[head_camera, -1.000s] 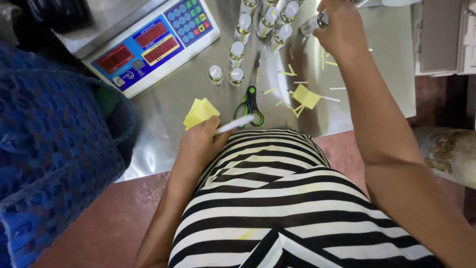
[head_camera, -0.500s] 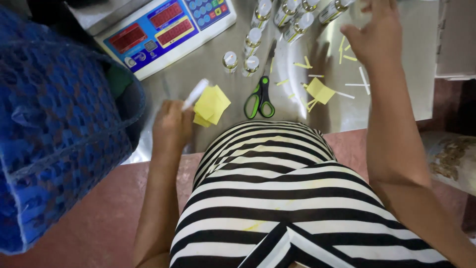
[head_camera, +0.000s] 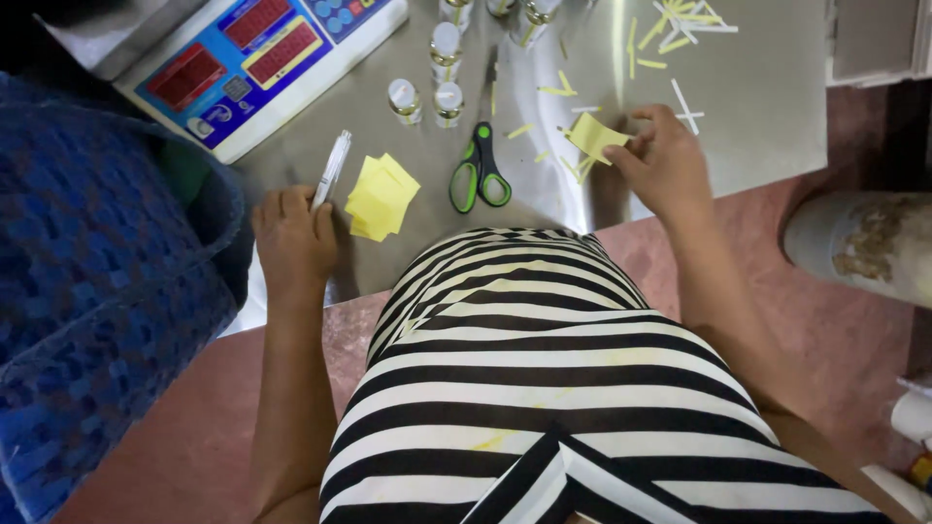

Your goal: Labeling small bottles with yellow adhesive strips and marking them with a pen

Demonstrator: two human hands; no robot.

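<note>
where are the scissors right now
In the head view the green-handled scissors lie on the metal table near its front edge, between the stack of yellow notes on their left and the right hand.

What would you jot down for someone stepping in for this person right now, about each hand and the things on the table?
Left hand: closed around a white pen, beside the stack of yellow paper squares.
Right hand: pinching one yellow paper slip.
On the metal table: green-handled scissors lying closed, small white-capped bottles in rows, a weighing scale, yellow offcuts scattered.
Done: paper already cut, judging by the offcuts.
Left: the stack of squares lies unused.
</note>
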